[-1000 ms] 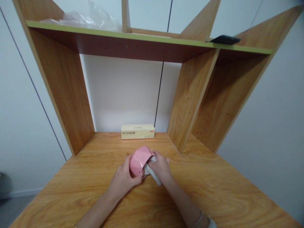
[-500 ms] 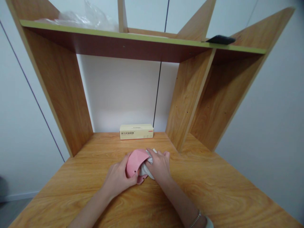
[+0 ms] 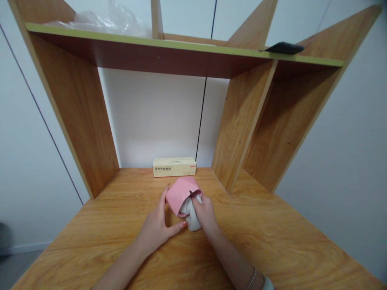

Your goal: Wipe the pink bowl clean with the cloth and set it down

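We have a wood-grain desk [image 3: 99, 229] below a green-edged shelf [image 3: 193, 46], side edges [image 3: 326, 242] spreading wide; mid-desk, our left hand [image 3: 155, 223], thumb well apart, steadies a pink faceted container [image 3: 182, 193], our right hand [image 3: 206, 215] holding pale cloth [image 3: 192, 220] partly inside, a cling-film box [image 3: 174, 168] just behind

On my screen I see a moderate, soft light, which seems to come from above. The underside of the shelf [image 3: 136, 56] is dark, and a shadow crosses the right side panel [image 3: 294, 102]. The pink container [image 3: 183, 195] and the right hand [image 3: 205, 211] look slightly soft. Small print on the box [image 3: 174, 167] is blurred, and the wide lens makes outer panels lean.
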